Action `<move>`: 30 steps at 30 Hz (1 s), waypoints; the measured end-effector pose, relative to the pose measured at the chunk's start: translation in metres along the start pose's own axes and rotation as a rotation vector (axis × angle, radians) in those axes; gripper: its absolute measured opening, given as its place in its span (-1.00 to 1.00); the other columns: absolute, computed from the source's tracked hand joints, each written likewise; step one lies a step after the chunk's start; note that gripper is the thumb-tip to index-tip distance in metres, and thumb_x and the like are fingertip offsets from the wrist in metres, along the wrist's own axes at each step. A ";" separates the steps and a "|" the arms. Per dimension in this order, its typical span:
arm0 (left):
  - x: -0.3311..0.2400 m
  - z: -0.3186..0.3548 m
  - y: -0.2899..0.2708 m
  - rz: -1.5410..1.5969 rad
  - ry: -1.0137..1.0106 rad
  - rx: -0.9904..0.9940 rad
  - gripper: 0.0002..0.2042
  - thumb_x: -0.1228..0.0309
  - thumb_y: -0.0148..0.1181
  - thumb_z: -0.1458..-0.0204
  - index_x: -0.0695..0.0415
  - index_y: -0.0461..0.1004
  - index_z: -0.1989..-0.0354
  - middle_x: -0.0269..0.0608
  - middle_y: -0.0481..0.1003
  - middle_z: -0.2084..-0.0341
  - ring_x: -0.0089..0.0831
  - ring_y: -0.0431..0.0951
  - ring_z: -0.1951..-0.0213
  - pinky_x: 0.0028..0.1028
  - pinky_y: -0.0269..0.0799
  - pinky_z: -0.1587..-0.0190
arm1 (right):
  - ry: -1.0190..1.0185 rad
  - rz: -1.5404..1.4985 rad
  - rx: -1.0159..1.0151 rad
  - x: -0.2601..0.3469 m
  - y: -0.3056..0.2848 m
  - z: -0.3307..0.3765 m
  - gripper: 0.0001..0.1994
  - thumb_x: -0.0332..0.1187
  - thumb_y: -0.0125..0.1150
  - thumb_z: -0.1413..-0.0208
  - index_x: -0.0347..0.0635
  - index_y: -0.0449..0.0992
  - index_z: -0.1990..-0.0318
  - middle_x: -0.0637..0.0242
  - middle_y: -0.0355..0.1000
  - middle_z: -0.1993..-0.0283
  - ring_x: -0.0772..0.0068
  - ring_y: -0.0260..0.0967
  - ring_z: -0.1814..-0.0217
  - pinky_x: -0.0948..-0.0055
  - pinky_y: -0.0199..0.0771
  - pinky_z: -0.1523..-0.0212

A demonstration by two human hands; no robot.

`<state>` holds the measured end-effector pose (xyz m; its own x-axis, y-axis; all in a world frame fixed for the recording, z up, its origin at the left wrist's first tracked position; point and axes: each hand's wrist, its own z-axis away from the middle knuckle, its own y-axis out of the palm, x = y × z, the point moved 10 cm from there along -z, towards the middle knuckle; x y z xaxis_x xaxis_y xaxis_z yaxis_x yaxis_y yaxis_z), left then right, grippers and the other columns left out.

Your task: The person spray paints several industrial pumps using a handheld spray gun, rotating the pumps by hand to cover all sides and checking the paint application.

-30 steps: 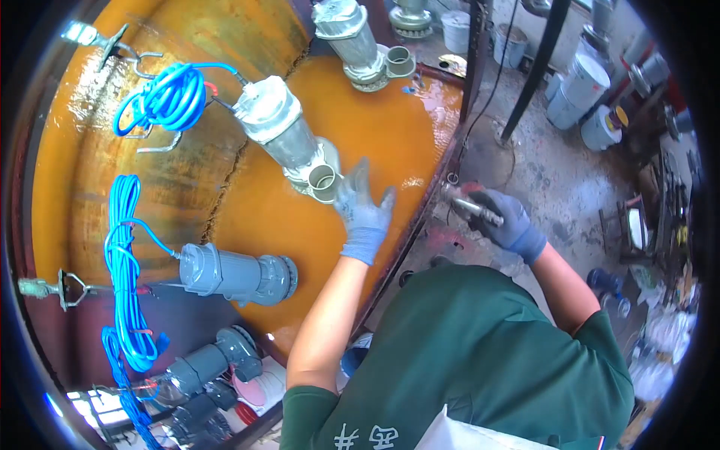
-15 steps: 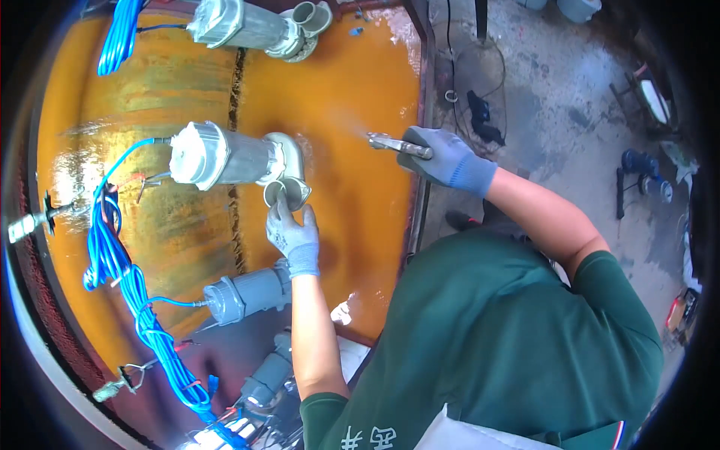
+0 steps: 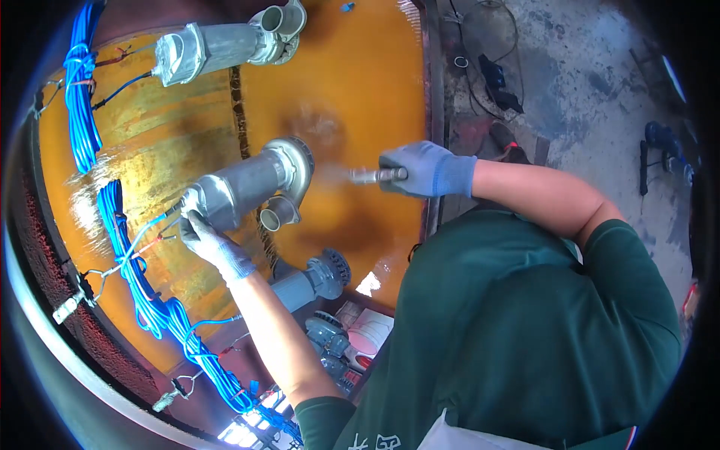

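Spraying seems in hand: a spray gun (image 3: 366, 177) is clasped in the right hand (image 3: 424, 169), aimed toward the grey pump (image 3: 251, 182) before an orange wall (image 3: 367, 90). One end is touched by the half-curled left hand (image 3: 212, 245), grip unclear; steadying seems needed.

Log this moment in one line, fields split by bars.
left hand: touching pump near one end | right hand: grips spray gun, nozzle toward pump | mist: faint, off nozzle | cable bundle: blue, at left
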<state>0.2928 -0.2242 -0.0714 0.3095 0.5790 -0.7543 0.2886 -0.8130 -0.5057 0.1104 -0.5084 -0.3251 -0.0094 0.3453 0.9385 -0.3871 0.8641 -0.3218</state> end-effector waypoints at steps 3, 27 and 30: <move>0.000 0.001 -0.003 -0.184 0.049 -0.122 -0.64 0.29 0.09 -0.39 0.41 0.50 -0.10 0.04 0.56 -0.05 -0.28 0.55 -0.02 -0.25 0.47 -0.17 | -0.073 -0.052 -0.370 -0.014 -0.039 0.001 -0.70 -0.04 0.26 -0.23 -0.08 0.49 0.19 0.05 0.55 0.27 -0.13 0.54 0.17 -0.06 0.48 0.15; 0.059 0.038 -0.124 -0.456 -0.036 -0.249 -0.59 0.25 0.13 -0.38 0.31 0.41 -0.23 0.00 0.47 -0.23 -0.30 0.47 -0.15 -0.33 0.38 -0.23 | -0.083 0.138 0.035 0.009 -0.067 -0.027 -0.71 -0.07 0.26 -0.22 -0.08 0.52 0.14 0.05 0.58 0.22 -0.12 0.55 0.09 -0.03 0.51 0.06; 0.057 0.042 -0.139 -0.344 -0.020 -0.344 -0.58 0.19 0.13 -0.38 0.24 0.40 -0.23 -0.09 0.47 -0.20 -0.35 0.43 -0.17 -0.31 0.30 -0.26 | -0.065 -0.034 -0.130 0.012 -0.085 -0.031 -0.71 -0.07 0.27 -0.22 -0.10 0.50 0.15 0.04 0.56 0.23 -0.15 0.54 0.10 -0.06 0.50 0.09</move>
<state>0.2320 -0.0806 -0.0612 0.1272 0.8064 -0.5775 0.6549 -0.5056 -0.5617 0.1717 -0.5662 -0.2903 -0.0598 0.2944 0.9538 -0.2654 0.9164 -0.2995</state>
